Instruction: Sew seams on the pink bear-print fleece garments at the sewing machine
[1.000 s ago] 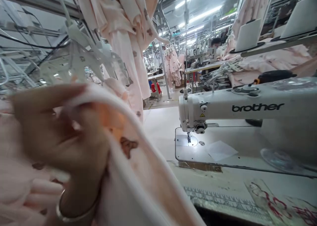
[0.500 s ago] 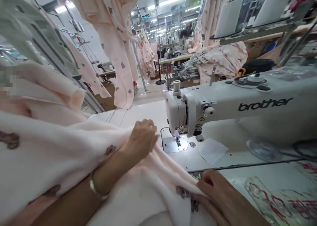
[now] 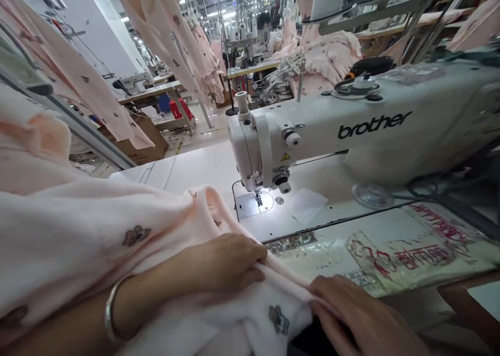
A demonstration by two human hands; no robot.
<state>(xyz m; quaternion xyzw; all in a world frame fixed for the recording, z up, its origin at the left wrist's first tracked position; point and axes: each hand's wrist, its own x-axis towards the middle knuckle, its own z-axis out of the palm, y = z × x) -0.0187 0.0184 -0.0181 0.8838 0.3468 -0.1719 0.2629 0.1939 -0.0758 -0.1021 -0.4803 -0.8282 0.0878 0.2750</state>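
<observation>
A pale pink fleece garment (image 3: 78, 236) with small brown bear prints lies across the near left of the sewing table. My left hand (image 3: 222, 262), a silver bangle on its wrist, rests on the fabric with fingers curled over a fold. My right hand (image 3: 351, 319) pinches the garment's edge at the table's front. Just beyond the fabric stands a white Brother sewing machine (image 3: 351, 132); its needle and lit needle plate (image 3: 253, 202) are a short way past my left hand.
A white paper slip (image 3: 307, 205) lies right of the needle plate. Printed plastic sheets (image 3: 410, 246) cover the table's front right. More pink garments (image 3: 172, 43) hang overhead and pile on benches behind. Another person sits at a far machine (image 3: 263, 25).
The garment came down from in front of my face onto the table. My left hand drew back from beside the needle toward the front edge; my right hand took the fabric edge.
</observation>
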